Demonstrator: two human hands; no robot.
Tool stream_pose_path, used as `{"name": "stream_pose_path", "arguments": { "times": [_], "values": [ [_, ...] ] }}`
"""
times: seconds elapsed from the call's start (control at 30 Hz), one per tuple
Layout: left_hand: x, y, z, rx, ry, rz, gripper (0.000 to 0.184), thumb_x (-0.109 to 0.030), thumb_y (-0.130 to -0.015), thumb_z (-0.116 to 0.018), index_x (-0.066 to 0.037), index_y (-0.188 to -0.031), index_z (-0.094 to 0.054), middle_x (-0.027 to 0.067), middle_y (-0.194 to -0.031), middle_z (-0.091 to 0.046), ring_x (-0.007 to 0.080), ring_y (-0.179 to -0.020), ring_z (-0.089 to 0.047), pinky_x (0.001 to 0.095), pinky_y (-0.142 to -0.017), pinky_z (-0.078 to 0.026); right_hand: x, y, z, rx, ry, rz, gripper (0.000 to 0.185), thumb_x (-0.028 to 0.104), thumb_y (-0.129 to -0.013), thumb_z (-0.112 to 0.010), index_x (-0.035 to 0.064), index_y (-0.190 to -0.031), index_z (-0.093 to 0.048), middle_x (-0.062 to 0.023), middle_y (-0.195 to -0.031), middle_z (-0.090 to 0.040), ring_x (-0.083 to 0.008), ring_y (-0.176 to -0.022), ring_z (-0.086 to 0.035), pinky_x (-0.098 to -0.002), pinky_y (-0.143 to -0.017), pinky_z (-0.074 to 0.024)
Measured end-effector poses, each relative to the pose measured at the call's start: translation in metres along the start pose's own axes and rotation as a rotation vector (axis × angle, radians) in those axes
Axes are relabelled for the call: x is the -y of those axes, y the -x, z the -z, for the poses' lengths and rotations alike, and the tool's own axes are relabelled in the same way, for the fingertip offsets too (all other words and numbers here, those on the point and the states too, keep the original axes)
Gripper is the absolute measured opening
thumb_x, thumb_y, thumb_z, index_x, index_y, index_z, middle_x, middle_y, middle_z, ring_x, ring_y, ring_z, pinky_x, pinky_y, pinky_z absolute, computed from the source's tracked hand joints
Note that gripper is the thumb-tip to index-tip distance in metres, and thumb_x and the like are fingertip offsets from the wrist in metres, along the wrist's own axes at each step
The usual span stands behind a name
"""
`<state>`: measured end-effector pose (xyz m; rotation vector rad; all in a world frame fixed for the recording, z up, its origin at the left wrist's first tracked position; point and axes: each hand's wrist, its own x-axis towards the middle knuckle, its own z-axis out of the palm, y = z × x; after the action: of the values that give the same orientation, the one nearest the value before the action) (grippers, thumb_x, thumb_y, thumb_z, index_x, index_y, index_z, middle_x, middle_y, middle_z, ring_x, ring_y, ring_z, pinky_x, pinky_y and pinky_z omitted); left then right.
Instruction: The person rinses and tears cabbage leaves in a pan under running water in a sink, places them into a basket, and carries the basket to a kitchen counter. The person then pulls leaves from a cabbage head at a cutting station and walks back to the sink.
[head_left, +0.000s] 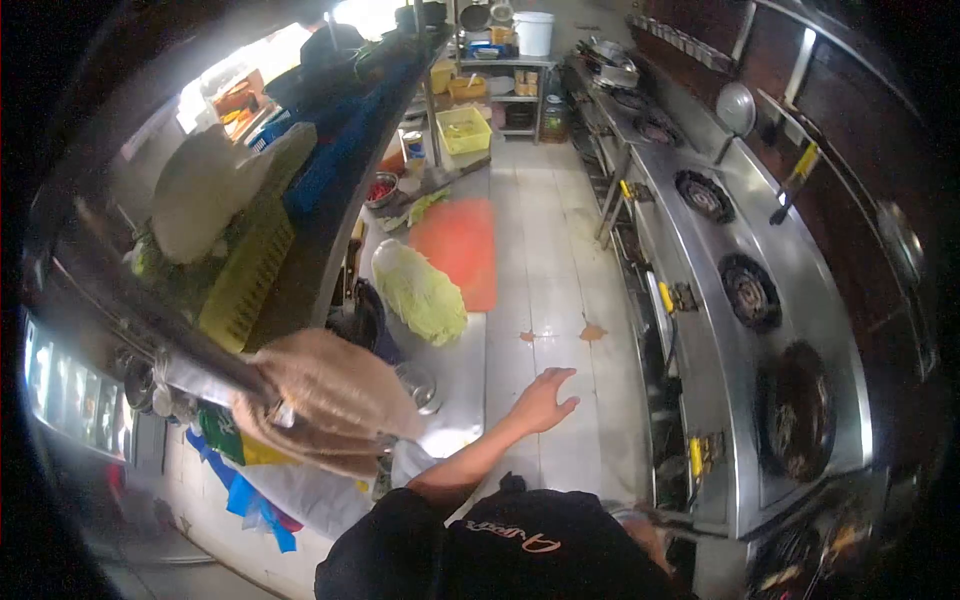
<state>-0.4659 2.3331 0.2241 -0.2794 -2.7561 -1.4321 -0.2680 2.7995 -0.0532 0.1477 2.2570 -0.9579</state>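
Note:
My left hand [545, 400] reaches out over the tiled floor, just off the edge of the steel counter [465, 365]. Its fingers are stretched and apart, and it holds nothing. A napa cabbage [420, 295] lies on the counter beyond this hand, apart from it, overlapping the edge of a red cutting board [455, 250]. Farther back, loose cabbage leaves [428, 208] lie beside the board, near a knife [450, 180]. Of my right arm only a blurred bit shows beside my black shirt; the right hand itself is hidden.
A brown towel [320, 400] hangs at the near left, below a shelf with a green basket [250, 280]. A small bowl of red pieces [380, 188] and a yellow basket [463, 130] stand farther back. Along the right runs a steel stove [720, 250] with several burners.

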Motion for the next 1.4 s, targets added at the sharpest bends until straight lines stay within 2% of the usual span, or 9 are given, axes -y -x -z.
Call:
{"name": "stream_pose_path", "arguments": {
  "times": [0.17,0.33,0.4,0.43,0.53,0.73,0.87,1.0,1.4],
  "values": [
    [0.040,-0.072,0.011,-0.421,-0.066,0.062,0.055,-0.022,-0.075,-0.064,-0.004,-0.122,-0.042,0.0209,-0.121,-0.043,0.0364,-0.115,-0.040,0.0405,-0.095,-0.037,0.042,-0.042,0.064,0.165,0.113,-0.067,0.024,0.019,-0.083,-0.054,0.0050,-0.102,-0.059,-0.0059,-0.079,-0.059,-0.0191,-0.070,-0.057,-0.0333,-0.063,-0.0462],
    [0.112,-0.128,0.031,-0.672,-0.174,0.215,0.064,-0.023,-0.073,-0.065,0.000,-0.125,-0.038,0.0231,-0.126,-0.040,0.0368,-0.119,-0.036,0.0438,-0.098,-0.031,0.169,-0.181,0.175,0.112,0.497,0.602,0.028,0.019,-0.081,-0.057,0.0049,-0.104,-0.059,-0.0076,-0.080,-0.060,-0.0215,-0.072,-0.058,-0.0345,-0.065,-0.0471],
    [0.123,-0.136,0.060,-0.651,-0.432,0.167,0.068,-0.025,-0.072,-0.067,0.000,-0.127,-0.036,0.0247,-0.126,-0.039,0.0383,-0.120,-0.034,0.0464,-0.099,-0.028,0.286,-0.222,0.212,0.152,0.172,0.154,0.028,0.023,-0.081,-0.058,0.0007,-0.098,-0.061,-0.0121,-0.085,-0.062,-0.0238,-0.075,-0.059,-0.0344,-0.068,-0.0473],
    [0.127,-0.145,0.076,-0.646,-0.564,0.139,0.070,-0.026,-0.071,-0.067,0.000,-0.128,-0.036,0.0256,-0.126,-0.039,0.0391,-0.120,-0.034,0.0476,-0.100,-0.027,0.256,-0.307,0.219,0.072,0.212,0.509,0.027,0.022,-0.084,-0.055,0.0016,-0.101,-0.060,-0.0044,-0.077,-0.060,-0.0135,-0.067,-0.054,-0.0290,-0.061,-0.0452],
    [0.108,-0.148,0.104,-0.982,-0.565,0.695,0.079,-0.030,-0.066,-0.071,-0.003,-0.130,-0.034,0.0269,-0.126,-0.039,0.0419,-0.119,-0.035,0.0496,-0.100,-0.027,0.426,-0.338,0.257,0.135,0.315,0.460,0.032,0.024,-0.083,-0.056,0.0013,-0.105,-0.057,-0.0111,-0.084,-0.063,-0.0174,-0.070,-0.058,-0.0312,-0.064,-0.0467],
    [0.171,-0.118,0.178,-1.208,-0.607,0.916,0.087,-0.039,-0.060,-0.074,-0.002,-0.128,-0.033,0.0276,-0.126,-0.037,0.0442,-0.116,-0.036,0.0497,-0.098,-0.028,0.621,-0.392,0.234,0.263,0.136,0.672,0.041,0.026,-0.081,-0.059,0.0008,-0.113,-0.054,-0.0112,-0.087,-0.063,-0.0170,-0.077,-0.058,-0.0292,-0.071,-0.0465],
    [0.193,-0.137,0.219,-1.252,-0.933,0.790,0.080,-0.040,-0.064,-0.073,0.000,-0.122,-0.037,0.0256,-0.121,-0.042,0.0404,-0.109,-0.043,0.0470,-0.095,-0.033,0.637,-0.445,0.199,0.471,0.289,0.577,0.040,0.026,-0.081,-0.060,0.0008,-0.112,-0.055,-0.0106,-0.088,-0.064,-0.0152,-0.076,-0.059,-0.0283,-0.070,-0.0464],
    [0.253,-0.206,0.256,-1.013,-0.543,0.591,0.081,-0.044,-0.067,-0.070,0.002,-0.124,-0.035,0.0247,-0.127,-0.039,0.0406,-0.117,-0.037,0.0467,-0.099,-0.029,0.653,-0.477,0.188,0.546,0.297,0.553,0.040,0.026,-0.080,-0.061,0.0010,-0.111,-0.056,-0.0124,-0.090,-0.064,-0.0163,-0.070,-0.060,-0.0286,-0.067,-0.0478],
    [0.348,-0.323,0.303,-0.614,-0.597,1.287,0.063,-0.059,-0.068,-0.059,-0.019,-0.116,-0.055,0.0146,-0.131,-0.039,0.0321,-0.123,-0.033,0.0494,-0.100,-0.026,0.927,-0.587,0.101,0.473,0.463,1.273,0.034,0.019,-0.080,-0.056,0.0069,-0.112,-0.056,-0.0165,-0.100,-0.059,-0.0310,-0.094,-0.055,-0.0380,-0.082,-0.0436]
  ]
}}
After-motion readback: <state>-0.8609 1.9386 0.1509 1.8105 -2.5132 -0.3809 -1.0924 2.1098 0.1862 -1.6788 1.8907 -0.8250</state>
